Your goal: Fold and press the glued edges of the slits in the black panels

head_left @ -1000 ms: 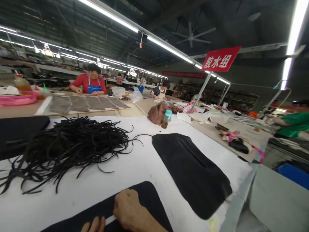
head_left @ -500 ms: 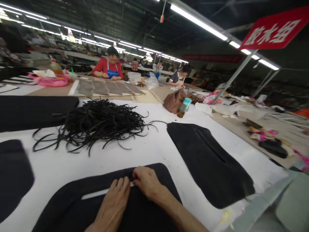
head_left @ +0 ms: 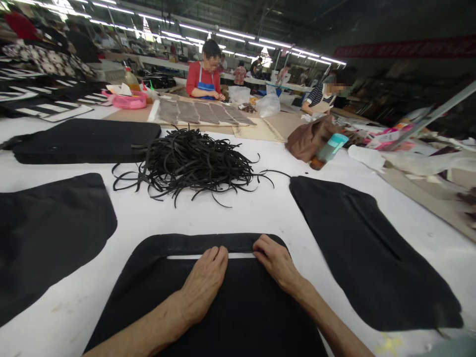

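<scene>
A black fabric panel [head_left: 230, 317] with a narrow slit [head_left: 193, 257] showing white lies on the white table right in front of me. My left hand [head_left: 204, 282] rests flat on the panel just below the slit, fingers stretched out together. My right hand [head_left: 274, 260] presses its curled fingertips on the slit's right end; nothing shows in its grip. A pile of thin black strips [head_left: 193, 163] lies beyond the panel.
More black panels lie at the left [head_left: 44, 233], the right [head_left: 364, 248] and the far left [head_left: 85, 141]. A brown bag [head_left: 308, 141] and a teal-capped bottle [head_left: 329, 151] stand at the back right. Other people work at tables behind.
My view has tilted down and to the left, bringing the panel fully into sight. Both hands have spread apart along the slit, the right one at its right end.
</scene>
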`<act>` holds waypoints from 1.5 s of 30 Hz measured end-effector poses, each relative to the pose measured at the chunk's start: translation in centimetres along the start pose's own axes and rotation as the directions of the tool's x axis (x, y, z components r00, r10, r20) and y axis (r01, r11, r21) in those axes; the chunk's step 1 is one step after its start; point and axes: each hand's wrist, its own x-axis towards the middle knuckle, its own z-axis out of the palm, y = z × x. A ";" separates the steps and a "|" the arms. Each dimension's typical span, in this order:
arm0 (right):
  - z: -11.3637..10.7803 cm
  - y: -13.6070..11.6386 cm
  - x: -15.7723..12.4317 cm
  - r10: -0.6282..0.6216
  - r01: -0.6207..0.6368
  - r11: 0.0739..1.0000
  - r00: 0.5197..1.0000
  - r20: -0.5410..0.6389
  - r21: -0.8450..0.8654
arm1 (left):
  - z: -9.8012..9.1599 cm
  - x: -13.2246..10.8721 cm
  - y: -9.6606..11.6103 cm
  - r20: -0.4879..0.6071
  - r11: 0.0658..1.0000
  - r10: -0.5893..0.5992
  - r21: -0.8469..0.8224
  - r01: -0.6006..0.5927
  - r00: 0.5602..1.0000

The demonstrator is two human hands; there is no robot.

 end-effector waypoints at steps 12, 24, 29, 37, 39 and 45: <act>0.4 0.1 0.6 0.063 -0.062 0.997 0.998 0.017 -0.050 | -0.7 -0.5 0.1 -0.028 0.998 0.002 0.067 0.000 1.000; -0.4 0.5 0.2 -0.037 0.045 0.977 0.998 0.044 -0.210 | -0.4 -0.3 0.2 -0.059 0.985 0.027 0.169 -0.016 0.998; -0.7 0.5 0.6 0.014 0.002 0.987 0.996 0.094 -0.163 | -0.7 -0.3 0.2 -0.067 0.985 0.034 0.171 -0.022 0.997; -1.3 0.1 2.1 0.207 -0.172 0.968 0.959 0.192 -0.181 | -0.3 -0.5 0.3 -0.059 0.982 0.039 0.186 -0.027 0.997; -1.1 0.0 2.4 0.253 -0.215 0.956 0.948 0.194 -0.199 | -0.2 -0.5 0.3 -0.070 0.981 0.036 0.191 -0.022 0.997; -1.3 -0.2 3.1 0.351 -0.310 0.930 0.908 0.227 -0.199 | 0.0 -0.1 0.4 -0.080 0.986 0.020 0.168 -0.006 0.997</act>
